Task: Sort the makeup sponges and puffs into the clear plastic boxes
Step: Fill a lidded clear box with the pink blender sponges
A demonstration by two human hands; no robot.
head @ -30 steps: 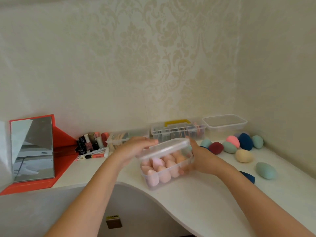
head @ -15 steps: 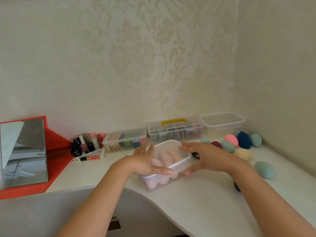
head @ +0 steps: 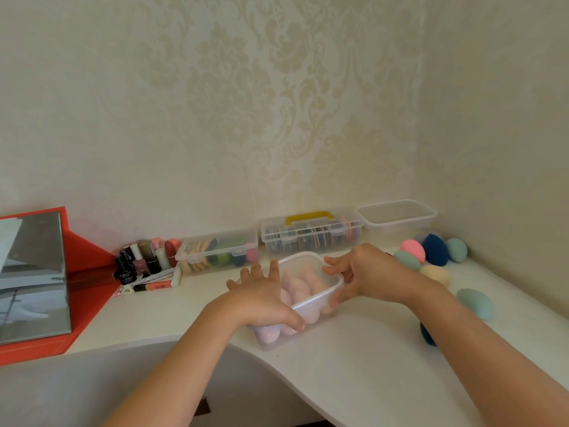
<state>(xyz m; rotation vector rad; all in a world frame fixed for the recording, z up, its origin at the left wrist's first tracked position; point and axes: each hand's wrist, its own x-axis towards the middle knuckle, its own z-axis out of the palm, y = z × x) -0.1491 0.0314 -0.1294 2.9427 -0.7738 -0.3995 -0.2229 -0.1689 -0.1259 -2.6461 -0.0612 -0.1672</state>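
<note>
From the head view, a clear box [head: 317, 296] sits on the white surface [head: 354, 371] near its curved front edge, straight ahead of the person, with pale pink sponges [head: 300, 285] packed inside and a clear lid [head: 308, 261] lying on top; whether the lid is snapped down cannot be told. The left hand [head: 264, 298] lies over the box's left side, its fingers [head: 274, 269] straight and spread, pressing on the lid, while the thumb runs along the near rim. The right hand [head: 368, 274] is at the far right corner, its fingers curled over the rim and the thumb under it, pinching the box there. To the right, loose sponges lie on the surface: a pink one [head: 412, 249], a dark blue one [head: 434, 249], a teal one [head: 456, 249], a green one [head: 407, 260] and a cream one [head: 435, 274] cluster near the wall corner, a second teal sponge [head: 475, 303] lies apart nearer the person, and another dark blue sponge [head: 426, 334] shows partly behind the right forearm. Along the back wall stand an empty lidded box [head: 397, 218], a box with a yellow handle [head: 311, 234] and a box of flat puffs [head: 217, 252]. Left of these are small cosmetic bottles [head: 141, 260] and a mirror in a red frame [head: 30, 278].
</note>
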